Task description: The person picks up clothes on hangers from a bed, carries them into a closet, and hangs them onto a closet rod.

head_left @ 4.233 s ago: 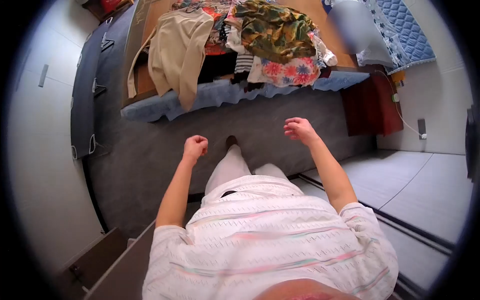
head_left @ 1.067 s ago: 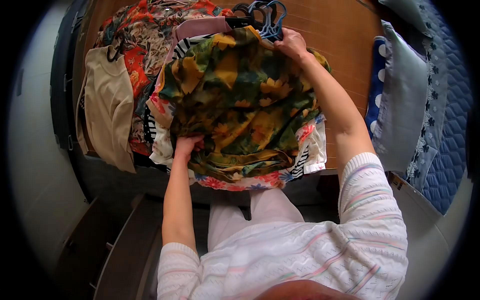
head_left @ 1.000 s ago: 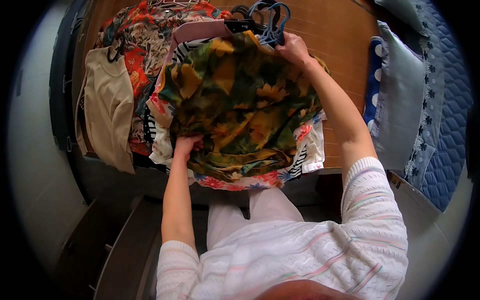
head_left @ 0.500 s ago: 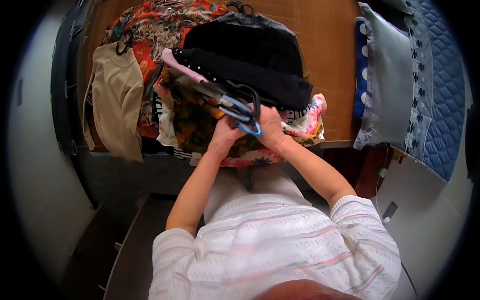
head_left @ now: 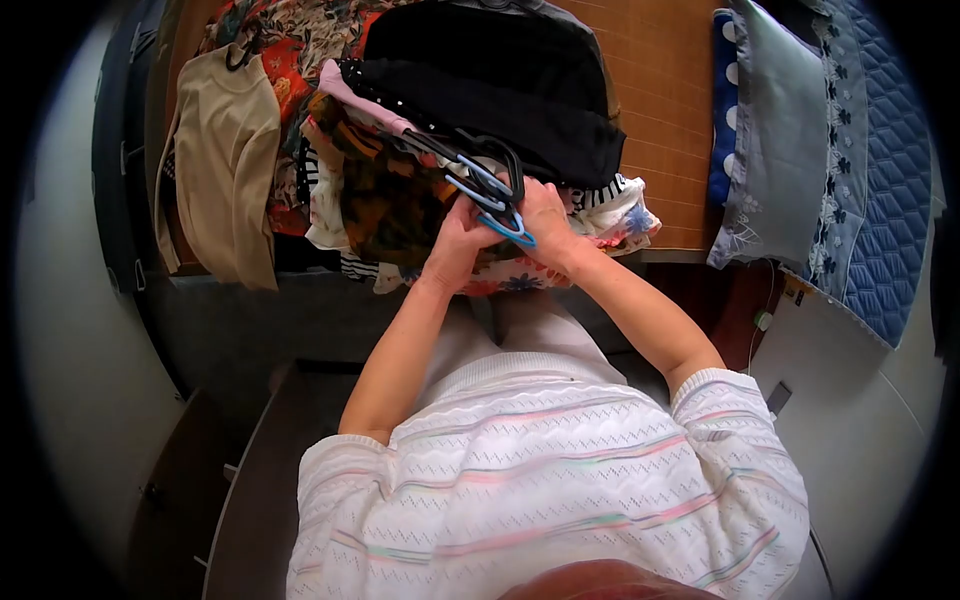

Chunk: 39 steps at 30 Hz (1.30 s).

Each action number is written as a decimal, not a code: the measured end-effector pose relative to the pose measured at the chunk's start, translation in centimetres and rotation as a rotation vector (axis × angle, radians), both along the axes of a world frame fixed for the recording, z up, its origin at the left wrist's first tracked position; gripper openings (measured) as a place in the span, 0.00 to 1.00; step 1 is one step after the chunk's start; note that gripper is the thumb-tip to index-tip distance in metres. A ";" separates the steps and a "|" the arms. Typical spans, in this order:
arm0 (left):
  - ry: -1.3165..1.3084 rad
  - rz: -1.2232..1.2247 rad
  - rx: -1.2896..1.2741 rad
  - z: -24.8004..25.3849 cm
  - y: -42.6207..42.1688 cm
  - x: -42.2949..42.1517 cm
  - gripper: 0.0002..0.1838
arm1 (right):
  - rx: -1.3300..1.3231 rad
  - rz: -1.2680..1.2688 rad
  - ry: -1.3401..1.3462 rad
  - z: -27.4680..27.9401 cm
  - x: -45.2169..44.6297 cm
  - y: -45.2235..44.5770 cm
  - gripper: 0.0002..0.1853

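In the head view, my left hand (head_left: 462, 240) and right hand (head_left: 546, 224) are both closed around a bunch of blue and black hangers (head_left: 516, 235). The bunch slants from upper left down to lower right, its blue ends toward me, between my palms and touching both, so neither is nearer. Black clothing (head_left: 490, 105) lies just beyond my grip, a dark patterned top (head_left: 395, 205) to its left, on the bed (head_left: 672, 120).

Left hand (head_left: 462, 241) and right hand (head_left: 545, 222) are now meeting at the hangers (head_left: 487, 180).
The green floral garment (head_left: 388, 208) is lying bunched, black clothing (head_left: 490, 108) showing.
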<state>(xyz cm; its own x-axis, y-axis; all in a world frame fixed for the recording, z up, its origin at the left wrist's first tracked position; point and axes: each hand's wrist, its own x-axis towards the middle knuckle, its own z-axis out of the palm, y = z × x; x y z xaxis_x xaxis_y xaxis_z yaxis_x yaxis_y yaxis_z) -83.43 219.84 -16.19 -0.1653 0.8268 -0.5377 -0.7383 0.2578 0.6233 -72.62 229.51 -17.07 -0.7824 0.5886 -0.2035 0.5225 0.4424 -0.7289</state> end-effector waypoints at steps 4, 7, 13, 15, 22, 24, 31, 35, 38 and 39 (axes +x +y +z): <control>0.348 -0.145 0.069 0.3 -0.4 1.0 0.26 | 0.023 0.065 -0.186 2.0 -1.2 -0.1 0.20; 0.513 0.162 0.077 -3.6 -0.3 3.3 0.24 | 0.076 0.150 -0.057 2.8 -0.2 -1.3 0.29; 0.084 0.417 0.091 1.0 0.4 2.9 0.16 | 0.015 0.273 0.131 6.6 1.2 0.3 0.28; 0.025 0.491 0.071 1.1 0.2 3.0 0.16 | 0.045 0.294 0.188 7.2 1.4 1.7 0.22; -0.023 0.580 0.044 -0.6 -0.8 3.3 0.19 | -0.209 0.092 0.048 0.6 1.3 4.2 0.17; -0.003 0.648 -0.008 0.1 -0.9 3.5 0.16 | -0.030 0.227 0.022 0.3 1.3 1.7 0.17; -0.036 0.580 -0.191 -2.4 -2.3 3.7 0.09 | -0.186 0.318 0.026 0.7 1.2 -0.1 0.16; -0.080 0.551 -0.257 -4.1 -3.1 4.0 0.05 | -0.577 0.523 -0.002 -0.7 -0.7 5.2 0.12; -0.046 0.588 -0.255 -4.5 -3.1 4.3 0.08 | -0.282 0.086 0.108 -4.2 -4.3 13.6 0.09; -0.046 0.599 -0.261 -4.6 -3.2 4.3 0.09 | -0.067 0.027 0.114 -6.8 -5.3 17.5 0.10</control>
<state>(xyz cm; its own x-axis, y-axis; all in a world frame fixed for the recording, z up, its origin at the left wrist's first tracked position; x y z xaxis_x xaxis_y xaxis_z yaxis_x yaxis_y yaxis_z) -79.09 216.66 -20.80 -0.5287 0.4400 -0.7259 -0.8255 -0.0674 0.5604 -77.92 246.98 -23.89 -0.8179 0.5555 -0.1501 0.4230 0.4037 -0.8112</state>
